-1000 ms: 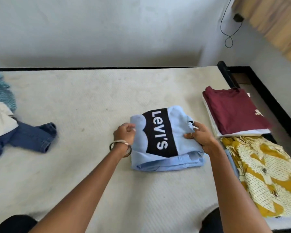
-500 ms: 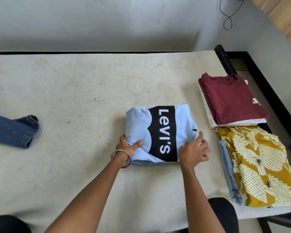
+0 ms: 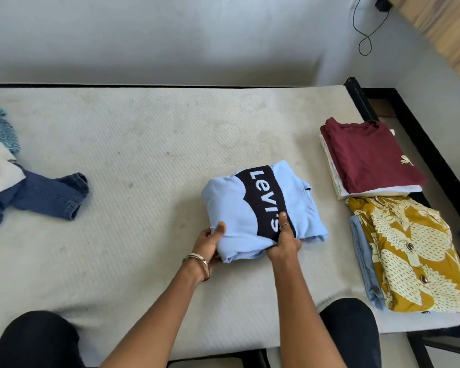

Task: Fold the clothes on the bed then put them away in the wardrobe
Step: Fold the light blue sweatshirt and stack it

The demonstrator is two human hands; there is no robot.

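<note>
Both your hands have slid to the near edge of the folded light-blue cotton T-shirt with the dark logo panel (image 3: 260,205), mid-bed (image 3: 144,144).
Your left hand (image 3: 210,245) and right hand (image 3: 284,240) pinch it, thumbs on top; it's soft and light, so support underneath.

Both hands' grip shifted to near edge of folded shirt (image 3: 263,205), thumbs on top.

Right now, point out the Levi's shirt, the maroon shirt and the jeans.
Levi's shirt (image 3: 223,200), head view: light-blue cloth left of the logo.
Maroon shirt (image 3: 367,158), head view: middle of its folded top face.
Jeans (image 3: 51,193), head view: the leg lying on the mattress.
</note>
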